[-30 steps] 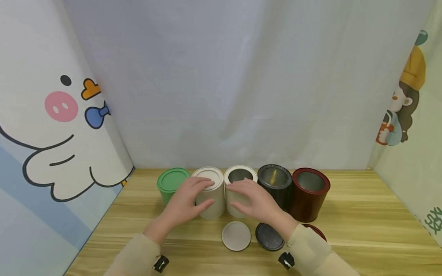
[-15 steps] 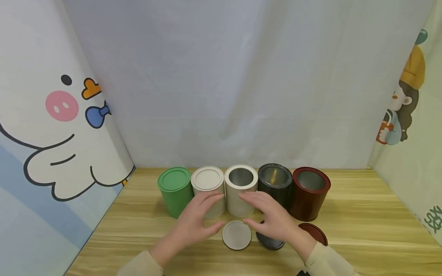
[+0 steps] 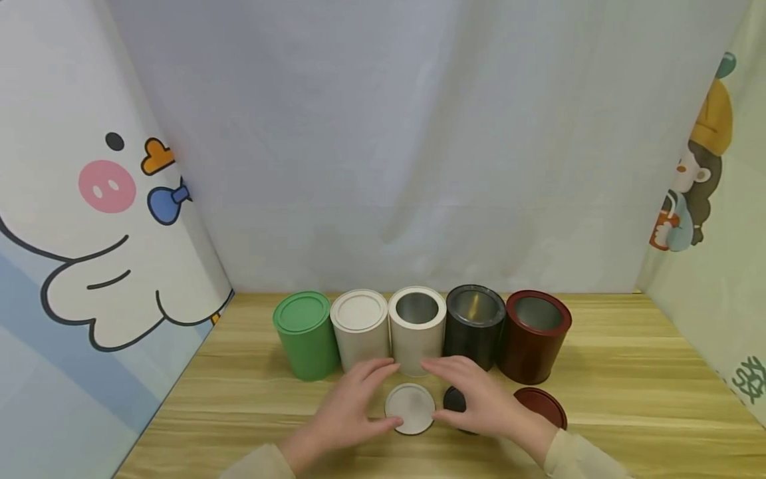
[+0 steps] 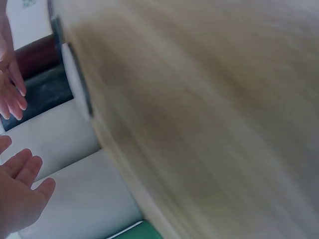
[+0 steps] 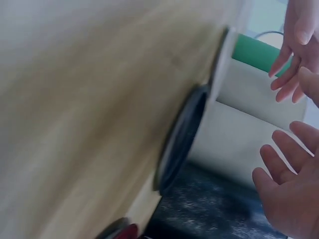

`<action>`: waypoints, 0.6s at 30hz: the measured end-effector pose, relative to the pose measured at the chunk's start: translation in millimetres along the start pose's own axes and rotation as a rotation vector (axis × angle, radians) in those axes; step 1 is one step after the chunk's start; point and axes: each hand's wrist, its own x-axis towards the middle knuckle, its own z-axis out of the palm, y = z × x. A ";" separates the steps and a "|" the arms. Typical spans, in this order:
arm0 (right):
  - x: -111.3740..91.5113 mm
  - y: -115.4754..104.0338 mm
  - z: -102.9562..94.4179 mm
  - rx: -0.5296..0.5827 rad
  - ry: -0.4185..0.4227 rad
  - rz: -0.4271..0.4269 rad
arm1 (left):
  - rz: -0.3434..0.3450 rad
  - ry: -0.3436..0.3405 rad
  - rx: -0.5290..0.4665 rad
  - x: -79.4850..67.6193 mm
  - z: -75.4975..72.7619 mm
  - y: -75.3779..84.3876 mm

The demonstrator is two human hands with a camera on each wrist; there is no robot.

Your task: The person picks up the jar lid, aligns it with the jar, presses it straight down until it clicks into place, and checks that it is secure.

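A loose white lid (image 3: 409, 408) lies flat on the table between my two hands. My left hand (image 3: 350, 409) is at its left, with the thumb tip overlapping the lid's edge in the head view. At the other side is my right hand (image 3: 479, 399), partly covering a black lid (image 3: 455, 399). Both hands have spread, gently bent fingers and hold nothing; the left wrist view shows them raised off the tabletop. Just behind stands an uncapped white can (image 3: 417, 339), with a lidded white can (image 3: 360, 332) to its left.
A lidded green can (image 3: 308, 346) ends the row at left. An uncapped black can (image 3: 475, 332) and an uncapped dark red can (image 3: 532, 346) stand at right. A dark red lid (image 3: 541, 407) lies near my right forearm. A grey-white curtain (image 3: 383, 166) hangs behind.
Both hands have drawn back toward me from in front of the can tops to around the white lid. The cans and lids have stayed in place.
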 end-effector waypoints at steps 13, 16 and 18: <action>-11.6 7.4 8.9 -0.018 -0.155 0.105 | -0.017 -0.129 0.038 -1.0 12.4 -3.7; -12.7 7.8 11.5 -0.007 -0.177 0.123 | -0.021 -0.139 0.032 0.2 13.5 -5.1; -13.8 8.2 13.1 0.008 -0.191 0.145 | -0.030 -0.153 0.029 0.2 14.4 -5.8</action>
